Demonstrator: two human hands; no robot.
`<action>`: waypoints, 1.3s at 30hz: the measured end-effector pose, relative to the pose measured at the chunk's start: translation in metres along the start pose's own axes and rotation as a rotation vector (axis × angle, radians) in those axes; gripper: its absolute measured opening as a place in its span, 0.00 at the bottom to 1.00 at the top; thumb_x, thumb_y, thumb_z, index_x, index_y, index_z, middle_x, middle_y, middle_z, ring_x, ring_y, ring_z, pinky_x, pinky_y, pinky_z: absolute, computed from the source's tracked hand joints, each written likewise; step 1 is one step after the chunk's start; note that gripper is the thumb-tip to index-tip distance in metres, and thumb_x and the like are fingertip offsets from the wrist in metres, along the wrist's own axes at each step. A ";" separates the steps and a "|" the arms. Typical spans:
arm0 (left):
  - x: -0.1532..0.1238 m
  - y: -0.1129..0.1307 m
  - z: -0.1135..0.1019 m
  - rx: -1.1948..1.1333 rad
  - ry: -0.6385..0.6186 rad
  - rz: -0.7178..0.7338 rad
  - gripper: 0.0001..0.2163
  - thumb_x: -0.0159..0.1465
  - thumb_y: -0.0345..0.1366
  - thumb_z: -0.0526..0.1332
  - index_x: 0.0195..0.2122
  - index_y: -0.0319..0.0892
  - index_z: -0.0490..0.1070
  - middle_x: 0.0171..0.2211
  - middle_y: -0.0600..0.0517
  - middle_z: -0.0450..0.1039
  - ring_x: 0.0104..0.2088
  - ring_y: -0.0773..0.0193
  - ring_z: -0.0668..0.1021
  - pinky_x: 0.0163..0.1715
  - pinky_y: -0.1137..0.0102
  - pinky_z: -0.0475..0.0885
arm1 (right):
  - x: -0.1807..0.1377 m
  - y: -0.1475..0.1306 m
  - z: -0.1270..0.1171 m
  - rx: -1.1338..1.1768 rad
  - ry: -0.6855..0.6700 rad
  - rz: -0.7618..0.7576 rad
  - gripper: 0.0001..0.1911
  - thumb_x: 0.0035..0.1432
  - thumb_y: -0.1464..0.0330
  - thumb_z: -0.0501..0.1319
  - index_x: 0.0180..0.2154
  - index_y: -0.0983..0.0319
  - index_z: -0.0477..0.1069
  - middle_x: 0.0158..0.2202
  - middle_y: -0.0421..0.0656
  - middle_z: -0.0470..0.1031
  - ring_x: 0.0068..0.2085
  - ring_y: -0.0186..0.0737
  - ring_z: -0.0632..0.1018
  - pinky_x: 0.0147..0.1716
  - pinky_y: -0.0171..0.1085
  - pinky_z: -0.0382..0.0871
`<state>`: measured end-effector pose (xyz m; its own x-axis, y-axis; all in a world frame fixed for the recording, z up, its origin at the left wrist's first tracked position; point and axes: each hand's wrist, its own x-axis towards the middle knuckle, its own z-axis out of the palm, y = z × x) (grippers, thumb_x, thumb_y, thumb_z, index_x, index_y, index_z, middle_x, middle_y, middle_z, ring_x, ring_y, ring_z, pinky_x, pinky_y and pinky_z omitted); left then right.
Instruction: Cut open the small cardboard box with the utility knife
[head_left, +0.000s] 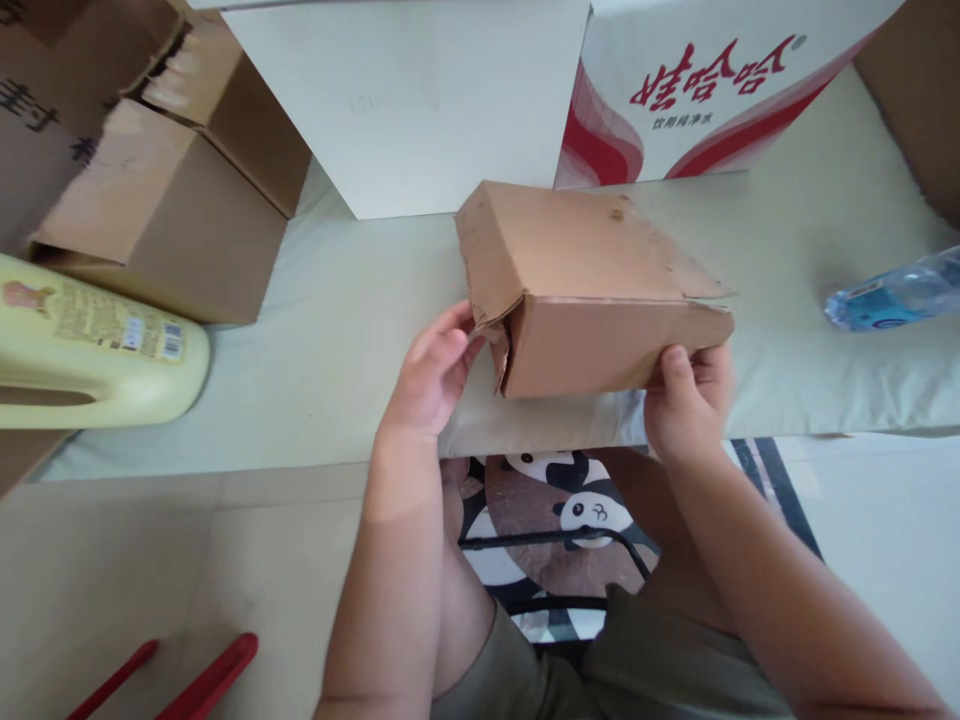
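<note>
A small brown cardboard box (592,345) is tilted at the front of the cloth-covered table, its left end torn and ragged. My right hand (691,395) grips its lower right corner, thumb on the front face and fingers behind. At the torn left end, my left hand (435,375) has its fingers bent round the edge of a loose flap, fingertips partly hidden by the cardboard. The box's top face (577,245) shows scuffed, peeled paper toward the right.
Behind stands a large white carton (450,100) with red print. Brown cartons (187,230) and a yellow jug (112,350) are on the left. A plastic bottle (892,295) lies at right. Below are a panda-patterned mat (517,500) and red bars (214,675).
</note>
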<state>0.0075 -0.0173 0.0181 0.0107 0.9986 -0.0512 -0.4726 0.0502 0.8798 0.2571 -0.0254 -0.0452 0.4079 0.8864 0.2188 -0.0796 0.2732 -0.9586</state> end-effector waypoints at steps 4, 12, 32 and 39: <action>0.003 -0.002 -0.001 0.024 0.077 -0.026 0.14 0.52 0.43 0.75 0.35 0.42 0.78 0.35 0.50 0.79 0.40 0.60 0.81 0.44 0.67 0.75 | -0.001 0.006 -0.007 -0.102 -0.024 -0.012 0.18 0.60 0.54 0.66 0.47 0.55 0.72 0.47 0.43 0.77 0.49 0.42 0.78 0.56 0.47 0.70; 0.008 -0.001 -0.002 -0.053 0.223 -0.059 0.10 0.58 0.40 0.70 0.31 0.44 0.70 0.26 0.55 0.74 0.24 0.70 0.76 0.25 0.75 0.71 | -0.001 -0.009 -0.003 -0.284 -0.041 -0.049 0.17 0.60 0.55 0.65 0.46 0.57 0.74 0.41 0.43 0.77 0.44 0.44 0.78 0.49 0.46 0.72; 0.007 -0.015 -0.006 0.134 0.013 0.041 0.29 0.53 0.49 0.73 0.55 0.53 0.69 0.61 0.48 0.71 0.68 0.52 0.66 0.63 0.62 0.65 | -0.001 -0.009 0.000 -0.327 -0.104 0.053 0.07 0.56 0.62 0.65 0.35 0.58 0.75 0.31 0.39 0.77 0.33 0.39 0.75 0.34 0.39 0.70; 0.008 -0.014 -0.009 0.319 0.134 0.269 0.26 0.55 0.53 0.71 0.52 0.51 0.72 0.53 0.48 0.76 0.69 0.50 0.63 0.64 0.61 0.63 | 0.000 -0.012 0.001 -0.373 -0.051 0.045 0.05 0.54 0.65 0.65 0.33 0.59 0.76 0.29 0.38 0.76 0.31 0.38 0.73 0.34 0.40 0.69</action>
<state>0.0060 -0.0101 0.0010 -0.1999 0.9671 0.1575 -0.1465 -0.1884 0.9711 0.2577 -0.0280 -0.0333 0.3646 0.9147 0.1742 0.2438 0.0868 -0.9659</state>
